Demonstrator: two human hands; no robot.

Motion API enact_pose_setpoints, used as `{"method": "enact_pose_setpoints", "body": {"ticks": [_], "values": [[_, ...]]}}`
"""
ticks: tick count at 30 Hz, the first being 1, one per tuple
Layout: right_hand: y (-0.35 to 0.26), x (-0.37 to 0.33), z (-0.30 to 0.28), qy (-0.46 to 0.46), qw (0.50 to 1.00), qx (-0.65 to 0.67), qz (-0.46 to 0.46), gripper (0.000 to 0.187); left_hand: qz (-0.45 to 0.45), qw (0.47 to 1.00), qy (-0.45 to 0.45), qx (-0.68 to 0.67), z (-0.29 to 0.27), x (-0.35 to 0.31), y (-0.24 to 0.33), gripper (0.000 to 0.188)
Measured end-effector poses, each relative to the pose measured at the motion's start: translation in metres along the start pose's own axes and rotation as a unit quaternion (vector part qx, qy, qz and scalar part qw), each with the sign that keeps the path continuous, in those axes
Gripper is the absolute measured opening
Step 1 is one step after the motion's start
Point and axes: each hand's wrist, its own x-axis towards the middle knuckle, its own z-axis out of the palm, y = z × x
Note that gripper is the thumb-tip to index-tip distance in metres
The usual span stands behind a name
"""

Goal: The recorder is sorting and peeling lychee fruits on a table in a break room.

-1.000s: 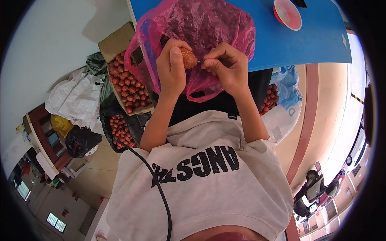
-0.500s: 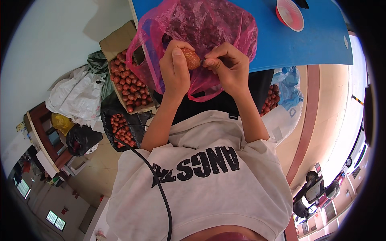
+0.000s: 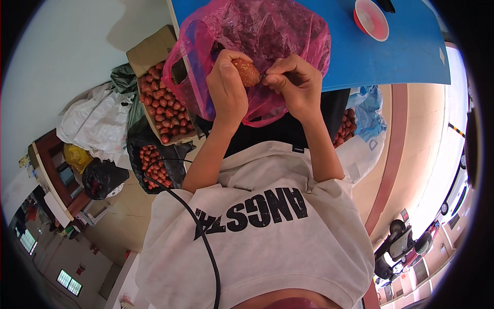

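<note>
Over the near edge of the blue table (image 3: 391, 56), head view, entries as I read them from my remote seat:

1. Left hand (image 3: 226, 87): curled closed around a small reddish-brown fruit (image 3: 246, 72), thumb and fingers gripping it from the left, held up against the pink bag.
2. Right hand (image 3: 296, 85): fingers pinched together at the fruit's right end; I cannot tell whether they hold a bit of peel or only press on it.
3. Pink plastic bag (image 3: 267, 31): lies on the table's near-left corner, mouth slumped over the edge just behind both hands; dark contents show through it.
4. Red-and-white bowl (image 3: 371, 19): far right on the table, well apart from the hands, with bare blue surface between.
5. Cardboard box (image 3: 154, 51) of red-brown fruit: on the floor to the left of the table, its right edge close under the bag's overhang.
6. Black bag (image 3: 154, 165) with more fruit: below the box, near the left elbow.
7. White sacks (image 3: 92, 123): further left, crowding that side.
8. Blue bag (image 3: 368, 110): right of the right forearm, fruit beside it.
9. Open floor: tan strip to the right
</note>
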Motion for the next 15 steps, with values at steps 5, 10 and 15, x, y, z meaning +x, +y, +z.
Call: {"method": "enact_pose_setpoints", "body": {"ticks": [5, 10, 15], "values": [[0.0009, -0.0012, -0.0009, -0.003, 1.0, -0.001, -0.005, 0.012, 0.002, 0.999, 0.019, 0.033, 0.0011, 0.0004, -0.0045, 0.048], [-0.0009, -0.001, -0.0002, 0.005, 1.0, -0.019, -0.005, 0.013, -0.008, 0.999, 0.013, 0.03, 0.0017, 0.0004, -0.0039, 0.047], [-0.0013, 0.0001, -0.0013, -0.002, 1.0, -0.017, -0.004, 0.013, -0.008, 0.999, 0.01, 0.036, 0.0022, -0.0001, -0.0014, 0.047]]}}
